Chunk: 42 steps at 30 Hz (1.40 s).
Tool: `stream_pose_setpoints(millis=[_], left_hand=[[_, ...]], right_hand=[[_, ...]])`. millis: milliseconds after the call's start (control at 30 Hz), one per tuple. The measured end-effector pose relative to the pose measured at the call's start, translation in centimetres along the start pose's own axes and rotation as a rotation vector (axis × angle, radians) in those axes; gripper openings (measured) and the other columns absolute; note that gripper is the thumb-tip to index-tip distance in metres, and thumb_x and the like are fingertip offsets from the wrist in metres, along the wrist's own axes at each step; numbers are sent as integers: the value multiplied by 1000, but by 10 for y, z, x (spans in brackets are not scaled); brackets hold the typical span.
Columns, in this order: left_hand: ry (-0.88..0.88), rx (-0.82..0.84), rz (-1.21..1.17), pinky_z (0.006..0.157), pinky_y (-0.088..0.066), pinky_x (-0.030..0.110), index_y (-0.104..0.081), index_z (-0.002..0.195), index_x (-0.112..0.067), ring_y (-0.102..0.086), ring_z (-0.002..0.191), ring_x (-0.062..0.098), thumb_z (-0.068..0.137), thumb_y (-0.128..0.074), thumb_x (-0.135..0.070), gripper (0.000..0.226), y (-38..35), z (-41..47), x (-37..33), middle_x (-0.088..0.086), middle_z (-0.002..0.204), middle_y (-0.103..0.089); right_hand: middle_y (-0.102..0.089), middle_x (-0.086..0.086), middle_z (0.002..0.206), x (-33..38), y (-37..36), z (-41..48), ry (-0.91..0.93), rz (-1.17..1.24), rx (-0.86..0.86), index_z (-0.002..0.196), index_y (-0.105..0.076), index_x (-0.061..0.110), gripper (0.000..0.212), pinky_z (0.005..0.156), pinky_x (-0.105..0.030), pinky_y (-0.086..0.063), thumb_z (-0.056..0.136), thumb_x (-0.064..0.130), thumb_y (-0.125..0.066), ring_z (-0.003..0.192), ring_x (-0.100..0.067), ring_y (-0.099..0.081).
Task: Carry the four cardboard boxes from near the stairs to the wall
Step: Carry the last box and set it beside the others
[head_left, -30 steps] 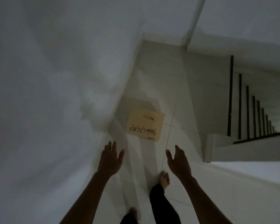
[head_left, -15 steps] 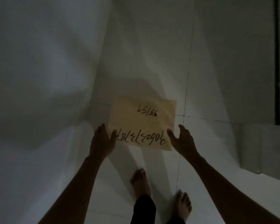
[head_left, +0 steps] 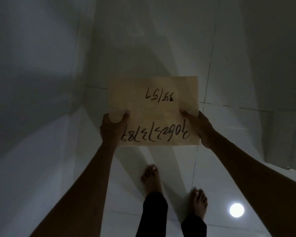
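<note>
Both hands' grip (head_left: 112,127) (head_left: 201,128) clamps cardboard sheet (head_left: 154,106).

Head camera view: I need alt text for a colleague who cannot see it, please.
Two bare hands hold a tan cardboard sheet with upside-down handwritten numbers, the left hand and right hand each with a grip on a side edge. Below are bare feet on glossy white floor tiles, in dim light.
</note>
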State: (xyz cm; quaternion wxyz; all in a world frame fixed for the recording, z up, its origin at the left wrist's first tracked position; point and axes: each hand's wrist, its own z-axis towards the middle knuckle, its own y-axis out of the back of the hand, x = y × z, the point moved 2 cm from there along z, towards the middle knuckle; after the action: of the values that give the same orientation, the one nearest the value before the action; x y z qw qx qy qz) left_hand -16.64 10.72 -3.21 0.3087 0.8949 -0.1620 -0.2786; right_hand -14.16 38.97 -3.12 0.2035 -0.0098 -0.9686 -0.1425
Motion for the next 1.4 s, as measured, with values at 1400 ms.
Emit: stream_pose_setpoints(millis=[1400], left_hand=[[601,-713,-745,79,-50,33,-58,120,0,-65,105,33,80,-62,-63,75,395,-882,462,16,117,-67]], right_hand=[[-68,-5,94,-223,-92,-840,767,-1196,759,112,-60,20,58,89,-51,-55,76,65,-67,89,-28,-65]])
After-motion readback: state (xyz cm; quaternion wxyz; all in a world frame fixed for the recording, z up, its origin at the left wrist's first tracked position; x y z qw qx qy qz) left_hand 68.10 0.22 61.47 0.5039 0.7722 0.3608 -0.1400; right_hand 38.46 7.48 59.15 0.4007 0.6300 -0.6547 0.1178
